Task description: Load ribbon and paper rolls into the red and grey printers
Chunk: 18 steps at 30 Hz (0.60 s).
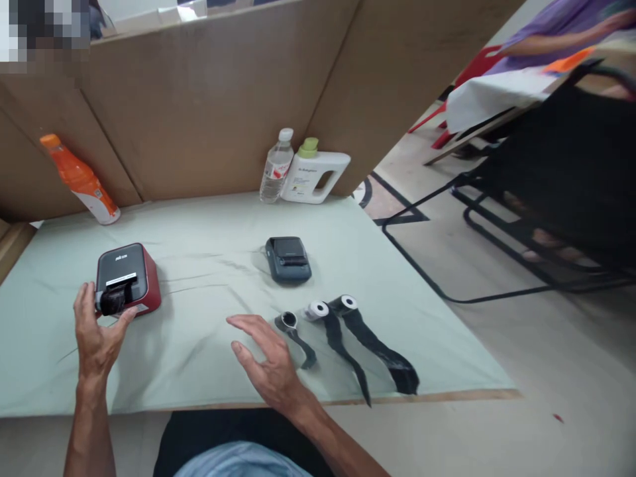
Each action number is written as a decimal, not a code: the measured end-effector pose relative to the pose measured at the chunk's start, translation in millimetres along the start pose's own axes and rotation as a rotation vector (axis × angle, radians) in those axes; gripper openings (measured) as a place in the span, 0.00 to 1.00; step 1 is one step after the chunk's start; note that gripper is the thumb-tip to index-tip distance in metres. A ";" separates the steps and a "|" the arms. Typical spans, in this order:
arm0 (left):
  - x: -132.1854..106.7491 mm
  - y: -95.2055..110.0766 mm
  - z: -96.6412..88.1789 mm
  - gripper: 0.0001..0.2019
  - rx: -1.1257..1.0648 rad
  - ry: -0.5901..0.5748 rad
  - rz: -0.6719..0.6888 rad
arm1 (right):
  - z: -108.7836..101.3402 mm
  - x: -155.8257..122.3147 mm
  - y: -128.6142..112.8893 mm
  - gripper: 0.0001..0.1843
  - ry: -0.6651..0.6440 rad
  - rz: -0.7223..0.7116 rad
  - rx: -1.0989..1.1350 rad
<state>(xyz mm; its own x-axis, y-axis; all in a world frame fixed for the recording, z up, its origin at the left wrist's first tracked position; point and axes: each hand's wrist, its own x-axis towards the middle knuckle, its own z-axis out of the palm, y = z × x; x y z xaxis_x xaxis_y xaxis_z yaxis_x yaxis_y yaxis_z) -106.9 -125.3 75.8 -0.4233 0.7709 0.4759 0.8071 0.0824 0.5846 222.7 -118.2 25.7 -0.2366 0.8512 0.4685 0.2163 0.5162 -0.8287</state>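
Note:
My left hand [97, 331] pinches a black roll [113, 299] between thumb and fingers, right at the front slot of a red and black label printer [130, 275] on the left of the table. My right hand [268, 361] hovers open with fingers spread over the pale green cloth [209, 265], just left of three small rolls. Those rolls, one [289, 322] nearest my fingers, a second [318, 309] and a third [348, 303], trail black ribbon toward the table's front edge. A dark grey small printer [288, 260] sits closed behind them.
An orange bottle [79, 179] leans at the back left. A clear water bottle [277, 167] and a white jug with a green cap [315, 173] stand against the cardboard partition [209, 99]. A black chair [561, 179] stands on the right; another person sits beyond it.

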 end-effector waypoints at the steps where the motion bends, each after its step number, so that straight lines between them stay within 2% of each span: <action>1: -0.7 3.2 1.0 0.51 0.017 0.004 0.022 | 0.6 -7.8 6.6 0.22 -0.049 -0.004 -0.049; 3: -5.5 4.2 3.7 0.51 0.020 0.018 0.015 | 2.1 -24.0 18.8 0.29 -0.159 0.001 -0.170; 5: -16.3 -2.6 7.4 0.54 0.034 0.013 -0.057 | 3.5 -40.3 28.2 0.37 -0.260 0.015 -0.279; 7: -32.4 -15.0 12.0 0.57 0.119 -0.050 -0.138 | 4.2 -55.3 34.0 0.43 -0.331 0.012 -0.341; 9: -50.8 -29.1 16.4 0.56 0.255 -0.157 -0.166 | 3.5 -67.2 36.5 0.46 -0.384 -0.016 -0.380; 11: -67.2 -40.8 19.3 0.53 0.357 -0.216 -0.131 | 1.2 -74.5 36.8 0.48 -0.435 -0.046 -0.414; 13: -77.6 -48.0 20.2 0.52 0.412 -0.226 -0.082 | -1.8 -77.3 36.1 0.50 -0.482 -0.061 -0.439; 18: -79.6 -50.8 19.2 0.52 0.468 -0.244 -0.023 | -6.4 -73.7 33.7 0.51 -0.536 -0.071 -0.502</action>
